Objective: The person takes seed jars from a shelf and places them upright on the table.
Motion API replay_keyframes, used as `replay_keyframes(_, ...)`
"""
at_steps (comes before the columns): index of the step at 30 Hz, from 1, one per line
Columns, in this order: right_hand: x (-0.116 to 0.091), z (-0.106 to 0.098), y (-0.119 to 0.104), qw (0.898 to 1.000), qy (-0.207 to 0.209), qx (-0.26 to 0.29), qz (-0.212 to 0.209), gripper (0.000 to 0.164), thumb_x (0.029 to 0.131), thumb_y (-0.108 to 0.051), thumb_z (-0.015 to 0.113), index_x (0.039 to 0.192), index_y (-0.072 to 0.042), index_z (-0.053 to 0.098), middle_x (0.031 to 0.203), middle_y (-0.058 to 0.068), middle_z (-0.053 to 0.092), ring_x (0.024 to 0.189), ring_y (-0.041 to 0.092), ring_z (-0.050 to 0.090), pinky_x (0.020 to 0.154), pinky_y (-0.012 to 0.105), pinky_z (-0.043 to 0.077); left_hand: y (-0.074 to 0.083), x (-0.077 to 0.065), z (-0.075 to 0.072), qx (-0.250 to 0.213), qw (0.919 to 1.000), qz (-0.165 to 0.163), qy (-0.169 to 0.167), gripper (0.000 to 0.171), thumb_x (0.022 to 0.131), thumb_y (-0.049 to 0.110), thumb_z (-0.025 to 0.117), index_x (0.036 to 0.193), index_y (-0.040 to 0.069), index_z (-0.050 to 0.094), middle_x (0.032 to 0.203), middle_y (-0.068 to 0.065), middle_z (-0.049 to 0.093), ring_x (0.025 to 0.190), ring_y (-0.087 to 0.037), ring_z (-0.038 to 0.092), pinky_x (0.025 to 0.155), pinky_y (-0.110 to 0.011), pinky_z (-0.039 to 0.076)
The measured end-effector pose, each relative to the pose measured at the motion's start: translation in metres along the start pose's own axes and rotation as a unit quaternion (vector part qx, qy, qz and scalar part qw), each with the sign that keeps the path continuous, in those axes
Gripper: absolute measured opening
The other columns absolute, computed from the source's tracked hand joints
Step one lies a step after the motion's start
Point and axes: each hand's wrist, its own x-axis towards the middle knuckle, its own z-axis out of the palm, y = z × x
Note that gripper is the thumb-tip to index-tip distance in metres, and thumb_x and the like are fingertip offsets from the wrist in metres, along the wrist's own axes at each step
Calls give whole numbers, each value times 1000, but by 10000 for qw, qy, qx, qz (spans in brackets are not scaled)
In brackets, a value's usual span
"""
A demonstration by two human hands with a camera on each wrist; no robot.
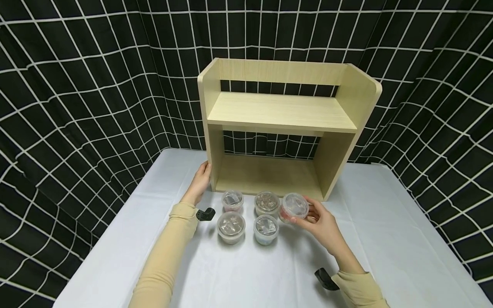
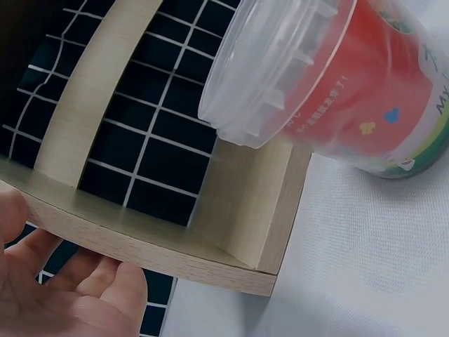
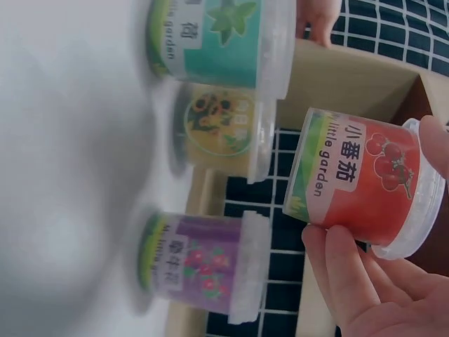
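Observation:
My right hand [image 1: 321, 224] grips a lidded plastic tub with a red tomato label [image 3: 365, 179], its fingers and thumb around the sides, in front of the shelf's right part. In the right wrist view the tub looks raised off the table. My left hand [image 1: 198, 182] holds the left side panel of a small wooden shelf [image 1: 211, 141], thumb on one face and fingers on the other [image 2: 123, 288]. Several more clear-lidded tubs stand before the shelf: a teal one [image 3: 224, 42], a yellow one [image 3: 219, 130], a purple one [image 3: 200, 263] and a red-labelled one [image 2: 372, 77].
The shelf has an upper board [image 1: 281, 111] and a lower board [image 1: 269, 173], with an open back. It stands on a white-covered table [image 1: 254, 278]. Black cloth with a white grid [image 1: 96, 85] hangs behind and on both sides.

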Motion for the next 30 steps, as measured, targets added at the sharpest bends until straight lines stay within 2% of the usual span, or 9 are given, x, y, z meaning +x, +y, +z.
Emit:
replay_keyframes(5, -11, -3, 9, 10000, 66, -50, 43, 67, 70, -25, 72, 127, -12, 39, 102, 10, 54, 90, 19, 55, 73, 25, 47, 1, 0, 0, 37, 10000, 28, -27, 52, 94, 38, 26, 137, 9, 18, 139, -10, 20, 125, -23, 19, 101, -35, 21)
replay_keyframes(10, -20, -5, 19, 9992, 214, -325, 128, 64, 72, -24, 71, 126, -9, 39, 103, 13, 55, 91, 19, 55, 73, 22, 47, 2, 0, 0, -15, 9999, 161, -19, 50, 95, 35, 26, 136, 7, 20, 138, -12, 22, 125, -24, 20, 101, -35, 20)
replay_keyframes(14, -26, -5, 26, 9981, 262, -532, 189, 63, 72, -28, 70, 126, -12, 40, 103, 12, 54, 93, 17, 54, 74, 19, 46, 2, 0, 0, -47, 9999, 163, 0, 49, 95, 33, 26, 136, 7, 20, 138, -12, 22, 125, -23, 20, 101, -35, 19)
replay_keyframes(21, -32, -3, 33, 9978, 304, -413, 410, 66, 69, -28, 73, 125, -12, 41, 100, 11, 56, 90, 17, 55, 73, 20, 47, 2, -1, 0, 14, 9999, 79, -66, 50, 95, 35, 25, 136, 9, 18, 139, -10, 20, 125, -23, 18, 101, -35, 19)
replay_keyframes(30, -38, -2, 40, 9967, 161, -176, 776, 69, 66, -30, 74, 125, -15, 40, 100, 12, 56, 88, 18, 57, 73, 22, 47, 0, -1, 1, 24, 9999, 100, -33, 48, 95, 36, 25, 136, 10, 22, 137, -9, 23, 124, -22, 20, 100, -35, 21)
